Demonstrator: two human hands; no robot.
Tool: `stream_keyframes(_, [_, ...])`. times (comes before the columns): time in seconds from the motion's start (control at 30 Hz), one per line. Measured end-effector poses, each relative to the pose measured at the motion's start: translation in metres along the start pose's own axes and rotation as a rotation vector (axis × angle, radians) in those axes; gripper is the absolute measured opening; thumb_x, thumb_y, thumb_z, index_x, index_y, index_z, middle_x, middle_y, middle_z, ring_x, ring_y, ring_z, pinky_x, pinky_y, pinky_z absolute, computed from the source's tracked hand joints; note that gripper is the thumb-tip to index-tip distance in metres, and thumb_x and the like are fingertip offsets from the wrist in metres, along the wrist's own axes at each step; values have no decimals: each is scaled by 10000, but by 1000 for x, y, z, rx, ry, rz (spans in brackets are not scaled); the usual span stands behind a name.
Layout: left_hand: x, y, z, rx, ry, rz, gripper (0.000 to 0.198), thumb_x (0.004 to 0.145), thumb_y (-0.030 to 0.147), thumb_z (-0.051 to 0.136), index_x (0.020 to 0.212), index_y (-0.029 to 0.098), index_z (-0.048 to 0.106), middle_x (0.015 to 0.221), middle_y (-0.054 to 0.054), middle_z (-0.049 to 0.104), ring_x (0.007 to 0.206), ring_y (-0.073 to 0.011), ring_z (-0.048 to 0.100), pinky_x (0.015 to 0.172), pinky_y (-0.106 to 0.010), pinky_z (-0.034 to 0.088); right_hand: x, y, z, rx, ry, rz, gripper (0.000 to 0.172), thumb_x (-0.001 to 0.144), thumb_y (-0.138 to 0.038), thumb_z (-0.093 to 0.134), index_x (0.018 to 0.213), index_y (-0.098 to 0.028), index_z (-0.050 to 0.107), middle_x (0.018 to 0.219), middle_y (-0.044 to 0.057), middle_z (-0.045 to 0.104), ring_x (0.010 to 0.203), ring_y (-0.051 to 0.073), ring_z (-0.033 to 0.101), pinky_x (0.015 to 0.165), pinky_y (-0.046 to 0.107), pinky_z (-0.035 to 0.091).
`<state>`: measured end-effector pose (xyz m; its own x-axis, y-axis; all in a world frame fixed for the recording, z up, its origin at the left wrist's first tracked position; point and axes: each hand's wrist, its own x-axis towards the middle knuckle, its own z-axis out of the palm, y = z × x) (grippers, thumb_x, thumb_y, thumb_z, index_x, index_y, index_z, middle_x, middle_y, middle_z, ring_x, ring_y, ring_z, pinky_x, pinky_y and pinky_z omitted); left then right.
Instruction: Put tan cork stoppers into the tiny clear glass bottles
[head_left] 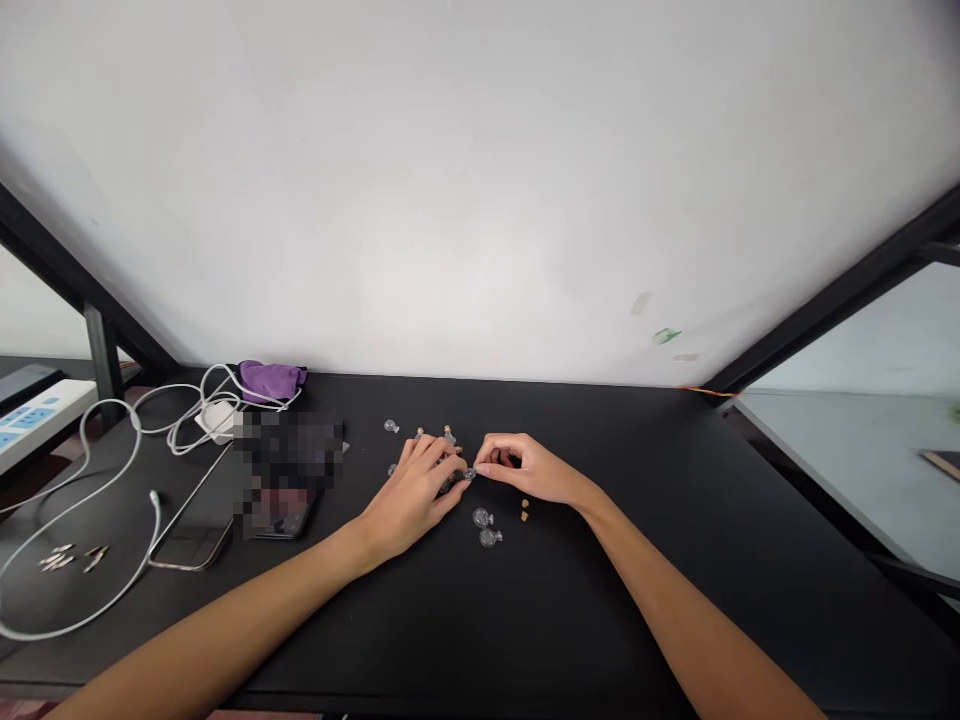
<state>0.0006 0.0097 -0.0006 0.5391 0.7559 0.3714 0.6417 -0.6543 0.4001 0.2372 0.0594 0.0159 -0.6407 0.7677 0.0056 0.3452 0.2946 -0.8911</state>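
Note:
My left hand (420, 492) holds a small clear glass bottle (469, 474) between thumb and fingers, over the middle of the black table. At the bottle's neck, the fingertips of my right hand (521, 468) are pinched together; whatever they grip is too small to make out. Two clear bottles without corks (482, 518) (490, 538) lie just in front of the hands. Beside them are two small corks (525, 503) (524, 517). Corked bottles (448, 434) stand or lie behind my left hand, partly hidden by it. One more clear bottle (391, 426) lies farther back.
On the black table (600, 620), a white cable (139, 470), a purple cloth item (271, 381), a phone (193, 540) and small metal pieces (57, 558) lie at left. A power strip (45, 420) is at the far left. Black frame bars (847, 295) flank the white wall.

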Motion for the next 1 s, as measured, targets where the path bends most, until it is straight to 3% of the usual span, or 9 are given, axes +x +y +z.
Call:
stream_keyframes(0.53, [1,0,0,-14,-4,0,114,1042,251,530,1137,247,592,1159,-71,614,1168,-253,540,1011,-452,421,-2,0,0,3,10,21,388,941,-572,633,902,-195,716,839,27,632,718,157,490,681,296,432])
stream_keyframes(0.77, [1,0,0,-14,-11,-13,162,999,306,624,1146,243,594,1150,-60,604,1131,-238,543,1084,-483,384,-4,-1,2,9,28,9,345,953,-526,634,881,-195,701,840,23,648,734,158,500,689,293,422])
stream_keyframes(1.0, [0,-2,0,-2,17,-14,122,1006,299,602,1110,242,631,1129,-62,613,1092,-237,555,1100,-513,385,-5,-4,5,-37,36,3,373,959,-545,609,853,-195,681,803,17,621,714,156,479,662,295,417])
